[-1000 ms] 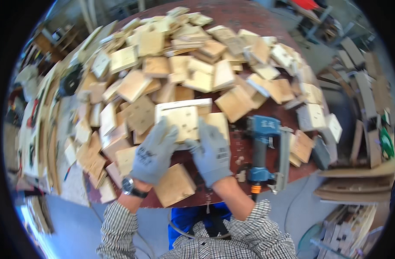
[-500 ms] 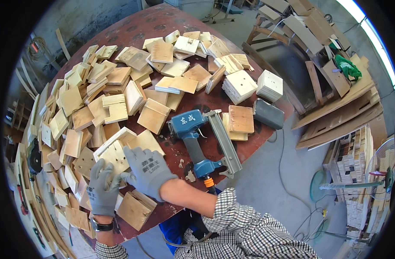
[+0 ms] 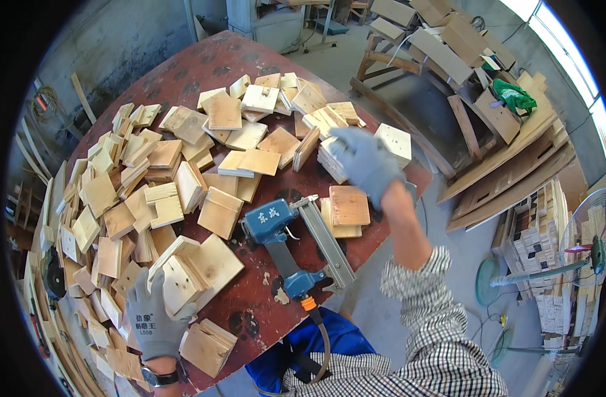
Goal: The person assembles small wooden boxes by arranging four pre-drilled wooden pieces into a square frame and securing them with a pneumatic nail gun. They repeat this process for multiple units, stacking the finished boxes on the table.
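Note:
My left hand [image 3: 154,324], in a grey glove, has its fingers and thumb closed around the left and near sides of a small stack of pale wooden blocks [image 3: 182,283]. The stack rests on a wider light board [image 3: 218,264]. At the right of the table, my right hand [image 3: 368,162], also gloved, is over a neat stack of whitish wooden blocks [image 3: 331,161]. Motion smears its fingers, so I cannot make out whether it grips one. Between my arms a blue pneumatic nail gun [image 3: 283,245] lies on the red tabletop [image 3: 253,301], its hose running toward me.
Loose wooden pieces [image 3: 164,155] heap over the table's left and far side. Another white block stack [image 3: 394,142] stands at the right edge, near two brown pieces [image 3: 349,205]. On the floor at right are a fan [image 3: 584,255] and stacked wood strips [image 3: 531,245].
My right hand has left the blocks beside my left hand and moved right and away to the whitish stack. The left hand stays at its blocks. The view has shifted slightly.

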